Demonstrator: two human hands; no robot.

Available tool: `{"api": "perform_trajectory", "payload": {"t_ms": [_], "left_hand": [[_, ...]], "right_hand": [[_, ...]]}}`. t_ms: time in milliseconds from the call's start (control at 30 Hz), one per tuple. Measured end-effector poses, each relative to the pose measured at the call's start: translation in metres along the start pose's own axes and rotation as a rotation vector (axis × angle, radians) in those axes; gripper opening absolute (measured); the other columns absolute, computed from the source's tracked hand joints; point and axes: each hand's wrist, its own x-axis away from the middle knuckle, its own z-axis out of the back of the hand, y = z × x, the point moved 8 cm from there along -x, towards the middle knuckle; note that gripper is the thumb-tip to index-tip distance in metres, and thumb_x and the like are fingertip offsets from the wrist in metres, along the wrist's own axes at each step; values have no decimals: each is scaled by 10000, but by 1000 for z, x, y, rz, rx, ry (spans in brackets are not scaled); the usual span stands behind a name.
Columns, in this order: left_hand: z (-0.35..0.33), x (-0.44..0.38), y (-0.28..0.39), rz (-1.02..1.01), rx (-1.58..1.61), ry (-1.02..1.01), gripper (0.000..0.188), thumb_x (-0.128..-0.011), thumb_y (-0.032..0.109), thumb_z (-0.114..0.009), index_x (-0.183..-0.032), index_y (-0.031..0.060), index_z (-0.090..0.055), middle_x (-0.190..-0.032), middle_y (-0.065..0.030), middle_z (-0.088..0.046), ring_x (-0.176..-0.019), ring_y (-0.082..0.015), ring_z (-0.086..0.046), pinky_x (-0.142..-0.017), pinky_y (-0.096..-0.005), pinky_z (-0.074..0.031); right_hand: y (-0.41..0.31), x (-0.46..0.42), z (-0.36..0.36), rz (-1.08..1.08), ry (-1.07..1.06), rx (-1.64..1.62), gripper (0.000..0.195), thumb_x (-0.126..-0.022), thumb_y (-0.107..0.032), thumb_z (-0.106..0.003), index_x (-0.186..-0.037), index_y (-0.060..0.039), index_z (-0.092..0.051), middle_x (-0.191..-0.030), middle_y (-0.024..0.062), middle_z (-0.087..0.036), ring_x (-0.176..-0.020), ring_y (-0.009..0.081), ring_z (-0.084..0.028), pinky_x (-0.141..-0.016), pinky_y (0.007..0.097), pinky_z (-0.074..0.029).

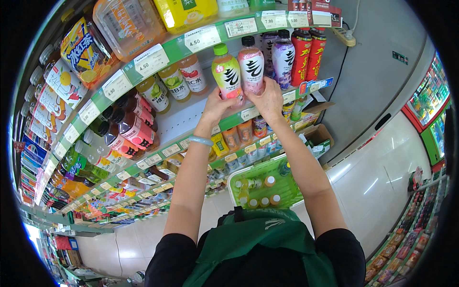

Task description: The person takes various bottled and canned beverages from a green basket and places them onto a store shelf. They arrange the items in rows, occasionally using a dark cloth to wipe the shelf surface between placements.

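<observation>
My left hand (pixel 216 106) grips the lower part of a yellow-green drink bottle (pixel 226 73) with a bright green cap. Beside it, my right hand (pixel 267 97) is closed around the base of a pink and white drink bottle (pixel 251 64) with a black cap. Both bottles stand nearly upright, side by side, at the front of a white shelf (pixel 190 114). Just right of them are purple bottles (pixel 283 59) with black caps, and then red bottles (pixel 301 57). My fingers hide the bottom of the pink bottle.
Vitamin drink bottles (pixel 173 82) stand left on this shelf, and dark bottles with pink labels (pixel 136 129) are farther left. A green basket (pixel 287 190) holding several bottles is below my arms. Price tags line the green shelf edge (pixel 172 45). A grey cabinet wall (pixel 376 82) bounds the right.
</observation>
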Motion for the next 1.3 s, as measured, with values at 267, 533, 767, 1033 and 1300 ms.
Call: {"api": "perform_trajectory", "payload": {"t_ms": [267,533,767,1033,1300], "left_hand": [[4,4,4,-25,-64,47,493,-692,15,-680,-1149,-6,-494,-1025,-72,-610,-875,-155,-597,-732,-292,-493],[5,4,0,-45,-62,69,453,-702,11,-650,-1127,-5,-494,-1030,-77,-603,-901,-157,-589,-761,-290,-485],[6,6,8,-138,-206,107,580,-689,29,-707,-1192,-21,-423,-1086,-115,-574,-960,-182,-576,-804,-308,-492],[-27,74,34,-524,-648,661,718,-750,90,-715,-1311,-91,-306,-1299,-263,-388,-1207,-356,-408,-1012,-397,-333],[-99,80,38,-797,-886,418,539,-736,-4,-593,-1248,-35,-426,-1249,-205,-432,-1165,-376,-410,-1019,-464,-290]], "right_hand": [[-8,1,0,-33,-51,6,558,-609,-310,-797,-1020,-27,-548,-970,132,-581,-941,316,-564,-758,427,-487],[-9,3,0,-75,-41,-24,561,-583,-304,-802,-1017,-50,-552,-961,121,-577,-923,313,-574,-730,426,-496],[-9,7,11,18,-37,-71,583,-643,-279,-791,-1083,3,-533,-1009,160,-557,-981,339,-533,-813,403,-459],[19,-5,57,10,213,-63,603,-671,-147,-769,-1164,14,-462,-1134,197,-509,-1054,373,-473,-924,430,-389],[42,-19,46,-116,231,-78,712,-647,-97,-779,-1233,23,-394,-1137,226,-492,-1077,402,-451,-927,454,-377]]}}
